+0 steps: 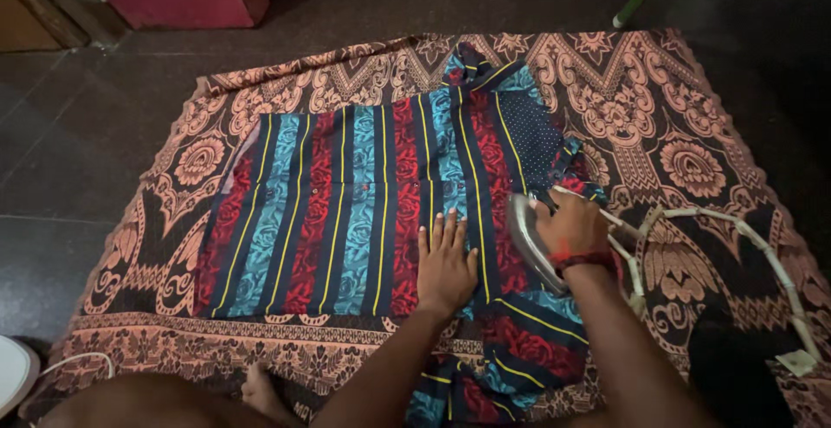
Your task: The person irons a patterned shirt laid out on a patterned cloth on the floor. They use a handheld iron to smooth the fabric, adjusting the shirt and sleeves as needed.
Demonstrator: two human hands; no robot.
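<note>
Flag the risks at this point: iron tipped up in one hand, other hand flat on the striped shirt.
1. The left hand lies flat on the striped shirt, close to the iron held by the right hand; a slip could burn the fingers.
2. The iron's braided cord loops loosely over the patterned blanket by the right forearm; it might snag and jerk the iron.
3. The shirt's near end looks bunched, so creases could get pressed in.

The left hand point(446, 265) lies flat, palm down, fingers straight and together; the right hand point(571, 227) is closed in a grip, wrist bent
</note>
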